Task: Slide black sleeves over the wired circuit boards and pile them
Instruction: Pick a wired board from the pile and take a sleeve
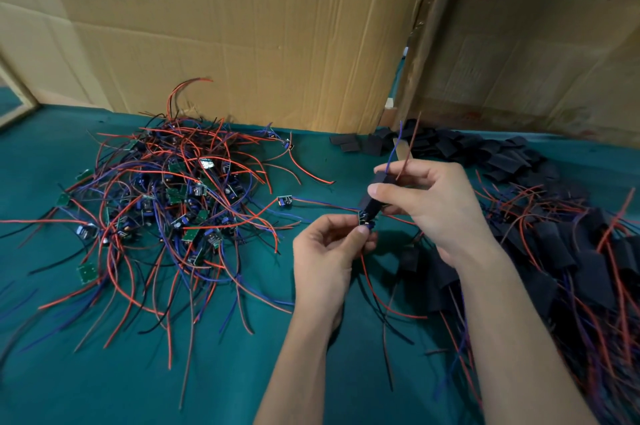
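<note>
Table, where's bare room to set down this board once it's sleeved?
Bare green cloth lies near left, below the tangle of unsleeved boards. A narrow strip runs between that tangle and the loose sleeves. The right side is crowded with the sleeved pile.

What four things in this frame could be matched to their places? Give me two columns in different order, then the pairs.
Things:
1. tangle of bare wired boards
2. loose empty sleeves
3. pile of sleeved boards
4. black sleeve being fitted

Places:
A. far right, by the cardboard wall
B. between the left hand and right hand
C. left part of the green cloth
D. near right, beside the right forearm

Pairs: 1-C, 2-A, 3-D, 4-B
</note>
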### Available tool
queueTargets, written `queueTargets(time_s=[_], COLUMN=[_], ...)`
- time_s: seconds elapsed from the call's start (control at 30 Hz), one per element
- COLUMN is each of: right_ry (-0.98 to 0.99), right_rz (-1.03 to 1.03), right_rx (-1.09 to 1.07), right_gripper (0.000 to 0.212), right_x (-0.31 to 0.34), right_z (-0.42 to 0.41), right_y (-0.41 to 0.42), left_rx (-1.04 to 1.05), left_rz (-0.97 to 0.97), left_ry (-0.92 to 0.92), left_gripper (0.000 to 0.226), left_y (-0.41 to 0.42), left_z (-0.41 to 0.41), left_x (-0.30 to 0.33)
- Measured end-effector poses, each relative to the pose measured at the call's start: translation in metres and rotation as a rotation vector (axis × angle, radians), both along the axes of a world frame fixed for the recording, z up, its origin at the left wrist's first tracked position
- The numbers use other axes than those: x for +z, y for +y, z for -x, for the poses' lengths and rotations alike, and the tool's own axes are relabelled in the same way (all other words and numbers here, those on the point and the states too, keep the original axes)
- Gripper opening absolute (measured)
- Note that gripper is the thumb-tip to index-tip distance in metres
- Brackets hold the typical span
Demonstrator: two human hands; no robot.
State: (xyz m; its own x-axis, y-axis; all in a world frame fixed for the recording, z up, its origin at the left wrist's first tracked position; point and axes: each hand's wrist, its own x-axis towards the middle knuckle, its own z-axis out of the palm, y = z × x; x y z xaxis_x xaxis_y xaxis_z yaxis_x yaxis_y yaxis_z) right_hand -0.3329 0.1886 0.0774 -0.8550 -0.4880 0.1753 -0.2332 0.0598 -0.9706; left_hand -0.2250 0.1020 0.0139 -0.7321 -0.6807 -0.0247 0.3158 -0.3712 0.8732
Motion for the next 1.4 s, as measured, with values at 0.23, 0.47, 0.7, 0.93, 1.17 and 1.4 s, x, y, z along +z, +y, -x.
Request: queueTargets(time_s=[0.23,0.47,0.7,0.93,1.17,1.4], right_ry=[0.043,0.074,-0.066,-0.302,-0.239,0.369], right_rz=[-0.037,-0.149,-0.156,-0.072,-0.104,-0.816], right_rx=[-0.004,0.041,0.125,0.22,-0.033,-0.27], right_gripper=[0.025,0.034,0.018,0.009,0.035,0.117], right_x=[0.003,0.005,-0.001,0.004,0.032,0.086], right_z=[-0.001,0.004,0.0,-0.018,0.011,0.07], right_y=[0.002,0.009,0.006,-0.002,0.055,0.112], left_rx=[0.006,0.015,0.117,0.154,0.004,0.134], left_rz=[0.086,0.083,0.121,0.313,0.064,0.151], left_ry=[-0.025,-0.033,-0.034,-0.097,-0.031,-0.147], left_gripper=[0.003,0.002,0.026,0.012,0.013,0.023], left_y=[0.0,0.0,0.003,0.002,0.004,0.004], left_z=[0.001,0.003,0.003,0.003,0.008,0.01], left_x=[-0.004,-0.005,-0.003,-0.006,0.0,-0.007])
